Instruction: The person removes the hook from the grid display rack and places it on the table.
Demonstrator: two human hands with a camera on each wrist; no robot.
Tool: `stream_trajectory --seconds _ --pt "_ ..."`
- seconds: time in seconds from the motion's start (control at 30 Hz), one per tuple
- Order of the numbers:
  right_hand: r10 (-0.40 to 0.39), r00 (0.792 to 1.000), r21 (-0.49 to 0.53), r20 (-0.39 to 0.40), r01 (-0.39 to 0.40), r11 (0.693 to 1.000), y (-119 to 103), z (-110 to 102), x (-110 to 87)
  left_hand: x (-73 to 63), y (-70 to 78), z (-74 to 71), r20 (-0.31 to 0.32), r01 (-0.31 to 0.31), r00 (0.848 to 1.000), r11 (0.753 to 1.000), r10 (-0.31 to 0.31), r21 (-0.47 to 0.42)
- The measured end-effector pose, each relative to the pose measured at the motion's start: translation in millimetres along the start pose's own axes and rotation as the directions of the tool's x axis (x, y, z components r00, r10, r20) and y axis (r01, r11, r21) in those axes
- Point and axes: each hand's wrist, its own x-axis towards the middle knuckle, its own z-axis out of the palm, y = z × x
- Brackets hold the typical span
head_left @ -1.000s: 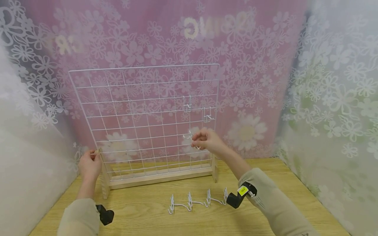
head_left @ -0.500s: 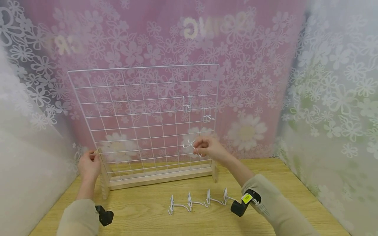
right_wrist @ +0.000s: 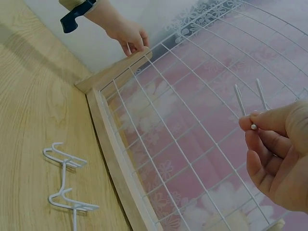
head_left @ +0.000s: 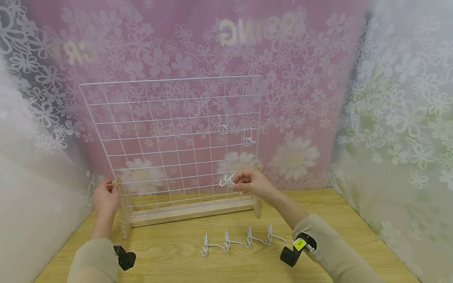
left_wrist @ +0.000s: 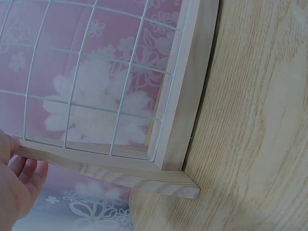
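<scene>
My right hand [head_left: 255, 184] pinches a white wire hook [head_left: 226, 181] between thumb and fingers, in front of the lower right of a white wire grid panel [head_left: 170, 80]. In the right wrist view the hook's two prongs [right_wrist: 239, 98] point up, away from the fingertips; whether they touch the grid I cannot tell. At the far left, my left hand [head_left: 106, 198] grips the top of the side post of the wooden stand [head_left: 191, 215] that holds the panel upright. Two similar hooks hang on the grid, an upper one [head_left: 223, 127] and a lower one [head_left: 247, 141].
Several white hooks lie in a row on the wooden table [head_left: 159, 255], the leftmost hook [head_left: 205, 245] near the middle front. Behind the panel hangs a pink floral curtain [head_left: 177, 47]. Pale floral sheets close both sides.
My right hand has come down and slightly right, lowering the hook along the front of the grid. My left hand stays on the stand's post.
</scene>
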Motion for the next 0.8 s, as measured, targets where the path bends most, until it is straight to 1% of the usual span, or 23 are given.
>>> stream_trajectory --seconds 0.2,0.3,0.57,0.8 --pt "0.004 1.000 -0.014 0.013 -0.004 1.000 5 6 -8.3 -2.2 0.8 -1.6 0.015 0.024 1.000 1.000 -0.024 0.000" --pt "0.006 1.000 -0.019 0.024 -0.006 1.000 8 9 -12.2 -2.4 2.2 -1.5 0.013 0.032 0.999 0.999 -0.031 -0.012" --pt "0.033 0.998 -0.040 0.053 -0.031 0.999 19 15 -19.9 -1.1 3.5 -0.9 -0.026 0.012 1.000 1.000 -0.011 0.012" --pt "0.061 0.995 -0.039 0.075 -0.058 0.998 31 20 -26.5 -0.8 5.1 -0.9 -0.039 0.022 0.999 1.000 -0.022 -0.003"
